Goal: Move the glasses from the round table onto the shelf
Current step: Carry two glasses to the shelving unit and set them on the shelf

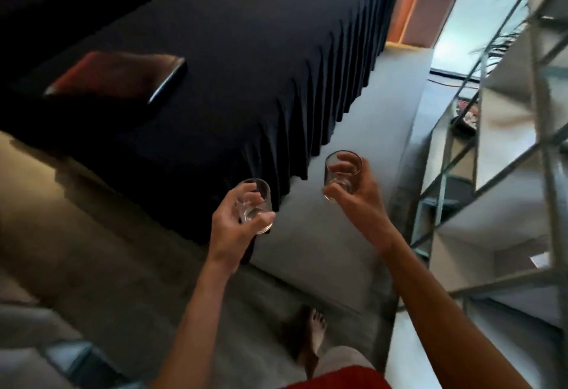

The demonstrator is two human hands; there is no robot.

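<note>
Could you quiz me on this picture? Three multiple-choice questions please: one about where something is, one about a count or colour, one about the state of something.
1. On which side of the person does the metal-framed shelf stand?
A. right
B. left
C. behind

2. How many glasses are being carried?
A. one
B. two
C. four

3. What state are the glasses in?
A. full of juice
B. broken
C. empty and clear

Answers:
1. A, the shelf's frame runs down the right edge of the view, beside the right hand.
2. B, the left hand holds the left glass and the right hand holds the right glass.
3. C, fingers and the black draped table show straight through both glasses, with no liquid in sight.
</note>
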